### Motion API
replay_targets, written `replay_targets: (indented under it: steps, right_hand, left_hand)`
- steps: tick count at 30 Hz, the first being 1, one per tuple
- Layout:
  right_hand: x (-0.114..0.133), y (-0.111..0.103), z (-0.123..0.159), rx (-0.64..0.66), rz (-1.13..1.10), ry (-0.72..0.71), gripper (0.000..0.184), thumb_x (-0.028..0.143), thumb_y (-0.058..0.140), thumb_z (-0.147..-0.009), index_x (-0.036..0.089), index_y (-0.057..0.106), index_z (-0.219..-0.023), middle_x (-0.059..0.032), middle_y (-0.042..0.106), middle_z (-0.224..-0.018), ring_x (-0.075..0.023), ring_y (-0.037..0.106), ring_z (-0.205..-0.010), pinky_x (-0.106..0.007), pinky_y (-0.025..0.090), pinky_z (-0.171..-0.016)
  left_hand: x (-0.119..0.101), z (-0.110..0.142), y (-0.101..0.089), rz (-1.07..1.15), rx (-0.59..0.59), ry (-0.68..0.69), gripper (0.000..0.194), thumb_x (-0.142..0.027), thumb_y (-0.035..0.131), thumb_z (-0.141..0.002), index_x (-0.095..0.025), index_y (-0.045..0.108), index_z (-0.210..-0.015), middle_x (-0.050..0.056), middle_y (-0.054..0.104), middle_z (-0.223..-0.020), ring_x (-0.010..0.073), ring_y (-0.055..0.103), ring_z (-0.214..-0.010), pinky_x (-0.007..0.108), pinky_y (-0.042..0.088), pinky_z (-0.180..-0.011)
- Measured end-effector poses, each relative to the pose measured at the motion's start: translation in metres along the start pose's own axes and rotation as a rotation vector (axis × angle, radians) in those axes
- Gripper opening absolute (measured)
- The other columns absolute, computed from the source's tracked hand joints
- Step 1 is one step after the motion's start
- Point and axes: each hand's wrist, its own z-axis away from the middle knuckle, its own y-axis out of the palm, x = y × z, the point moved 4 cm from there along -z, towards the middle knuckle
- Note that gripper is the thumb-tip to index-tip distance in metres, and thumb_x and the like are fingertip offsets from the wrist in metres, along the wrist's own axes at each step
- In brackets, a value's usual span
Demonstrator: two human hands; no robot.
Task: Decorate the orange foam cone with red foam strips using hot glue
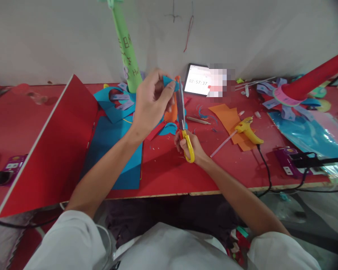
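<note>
My left hand (152,101) is raised above the red table (163,168), its fingers pinched on a small piece of blue paper (169,83). My right hand (187,144) grips the yellow handles of a pair of scissors (183,120), held upright. The blades point up and meet the blue paper near their orange tip. Under the hands lie orange and blue paper offcuts (169,127) and a pencil (198,120).
A large red sheet (53,150) leans at the left over blue paper (112,146). A green tube (126,52) stands behind. A phone (198,79) shows a timer. A yellow glue gun (248,129) lies on orange paper (228,116); a red tube (312,78) and power strip (293,161) are at right.
</note>
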Motion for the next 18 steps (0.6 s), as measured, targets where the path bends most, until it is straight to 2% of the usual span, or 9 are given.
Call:
replay_targets:
  steps: [5, 10, 14, 18]
  right_hand:
    - [0.0, 0.0, 0.001, 0.008, -0.026, -0.037, 0.069, 0.093, 0.054, -0.089, 0.024, 0.054, -0.093, 0.0036, 0.055, -0.072, -0.0109, 0.051, -0.053, -0.027, 0.041, -0.05]
    - [0.0, -0.001, 0.001, -0.014, 0.0, 0.003, 0.075, 0.099, 0.052, -0.084, 0.025, 0.053, -0.094, 0.0041, 0.055, -0.072, -0.0118, 0.052, -0.053, -0.028, 0.043, -0.051]
    - [0.005, -0.001, 0.001, -0.027, 0.011, -0.015, 0.074, 0.098, 0.051, -0.084, 0.024, 0.054, -0.092, 0.0047, 0.055, -0.068, -0.0116, 0.051, -0.052, -0.028, 0.043, -0.052]
    - [0.007, -0.002, 0.001, -0.043, 0.017, -0.033, 0.072, 0.096, 0.053, -0.087, 0.024, 0.053, -0.091, 0.0052, 0.054, -0.066, -0.0115, 0.05, -0.05, -0.029, 0.041, -0.052]
  left_hand:
    - [0.007, 0.001, 0.001, -0.042, -0.011, -0.048, 0.031, -0.049, 0.074, -0.101, -0.024, 0.059, -0.094, -0.006, 0.059, -0.065, 0.0083, 0.056, -0.045, 0.021, 0.047, -0.046]
    - [0.014, 0.003, 0.002, -0.022, -0.009, -0.085, 0.025, -0.045, 0.074, -0.101, -0.025, 0.06, -0.097, -0.004, 0.059, -0.065, 0.0126, 0.062, -0.051, 0.023, 0.048, -0.046]
    - [0.015, 0.005, 0.003, -0.024, -0.022, -0.118, 0.026, -0.044, 0.076, -0.1, -0.025, 0.059, -0.097, -0.003, 0.059, -0.064, 0.0147, 0.068, -0.058, 0.023, 0.052, -0.05]
    - [0.01, 0.006, 0.005, -0.026, -0.015, -0.102, 0.025, -0.041, 0.074, -0.101, -0.025, 0.056, -0.093, -0.004, 0.06, -0.063, 0.0124, 0.064, -0.05, 0.022, 0.049, -0.046]
